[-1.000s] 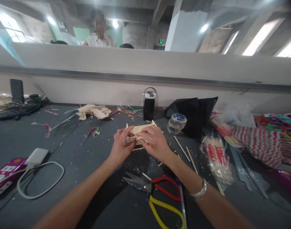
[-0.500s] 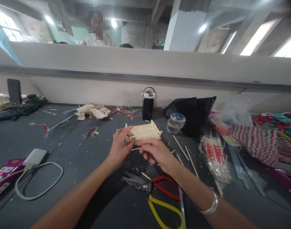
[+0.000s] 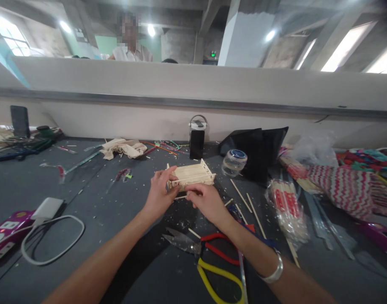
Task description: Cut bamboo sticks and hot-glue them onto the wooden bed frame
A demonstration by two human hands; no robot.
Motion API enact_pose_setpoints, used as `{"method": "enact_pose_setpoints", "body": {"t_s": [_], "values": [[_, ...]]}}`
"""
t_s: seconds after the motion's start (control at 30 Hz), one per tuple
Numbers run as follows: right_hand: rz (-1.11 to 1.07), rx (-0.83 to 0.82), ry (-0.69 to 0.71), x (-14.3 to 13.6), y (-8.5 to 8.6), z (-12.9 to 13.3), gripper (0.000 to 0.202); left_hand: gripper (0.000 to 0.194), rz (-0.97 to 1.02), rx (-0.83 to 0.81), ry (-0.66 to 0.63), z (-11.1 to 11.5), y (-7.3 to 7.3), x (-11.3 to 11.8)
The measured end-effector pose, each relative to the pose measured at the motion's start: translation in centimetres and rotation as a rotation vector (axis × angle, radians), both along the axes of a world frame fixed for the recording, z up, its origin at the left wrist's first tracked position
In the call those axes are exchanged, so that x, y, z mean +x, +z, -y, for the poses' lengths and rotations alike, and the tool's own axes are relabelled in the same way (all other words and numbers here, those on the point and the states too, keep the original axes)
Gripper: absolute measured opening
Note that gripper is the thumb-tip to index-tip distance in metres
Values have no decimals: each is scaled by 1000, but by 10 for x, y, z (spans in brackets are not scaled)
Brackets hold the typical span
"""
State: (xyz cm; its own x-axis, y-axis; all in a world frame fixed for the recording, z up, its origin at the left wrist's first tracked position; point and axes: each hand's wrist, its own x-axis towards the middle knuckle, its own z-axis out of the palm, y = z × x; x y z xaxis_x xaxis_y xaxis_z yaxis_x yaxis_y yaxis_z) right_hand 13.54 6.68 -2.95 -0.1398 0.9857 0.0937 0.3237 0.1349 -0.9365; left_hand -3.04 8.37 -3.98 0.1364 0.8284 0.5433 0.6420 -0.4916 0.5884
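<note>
A small model made of pale wooden sticks, with a flat slatted base and raised ends, sits in front of me on the dark table. My left hand grips its near left corner between thumb and fingers. At the model's front edge is my right hand, thumb and forefinger pinched together; whatever lies between them is hidden. Below the hands rest scissors with one red and one yellow handle, blades pointing left. Loose wooden sticks lie to the right of my right hand.
Behind the model stand a phone and a clear jar with a blue lid. A plastic pack of sticks and knitted fabric are at right. To the left lies a white charger with its cable. A person is beyond the partition.
My right forefinger, stretched along the model's front edge before, has curled in against the thumb, and the hand has shifted slightly. My left hand and the model have stayed in place.
</note>
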Motion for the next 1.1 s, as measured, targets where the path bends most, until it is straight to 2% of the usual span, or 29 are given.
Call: {"method": "enact_pose_setpoints", "body": {"t_s": [0.07,0.2,0.33,0.4,0.47,0.6,0.83,1.1], "values": [[181,226,-74,1,-4,0,20,47,3,7,-1,0,0,0],[459,400,-142,3,-3,2,20,47,6,2,-4,1,1,0],[740,732,-72,8,13,-1,25,51,30,-2,-20,1,1,-1],[851,800,-10,10,23,-7,38,51,37,-4,-15,1,0,-1],[923,781,61,11,29,-16,42,51,40,-8,-7,0,-1,-1],[994,687,207,9,29,-32,25,49,40,-24,4,0,-1,-1],[952,657,223,4,26,-40,11,50,42,-21,-9,0,-3,-1],[980,639,232,2,27,-43,9,49,29,-5,-11,-1,-3,-1]]}}
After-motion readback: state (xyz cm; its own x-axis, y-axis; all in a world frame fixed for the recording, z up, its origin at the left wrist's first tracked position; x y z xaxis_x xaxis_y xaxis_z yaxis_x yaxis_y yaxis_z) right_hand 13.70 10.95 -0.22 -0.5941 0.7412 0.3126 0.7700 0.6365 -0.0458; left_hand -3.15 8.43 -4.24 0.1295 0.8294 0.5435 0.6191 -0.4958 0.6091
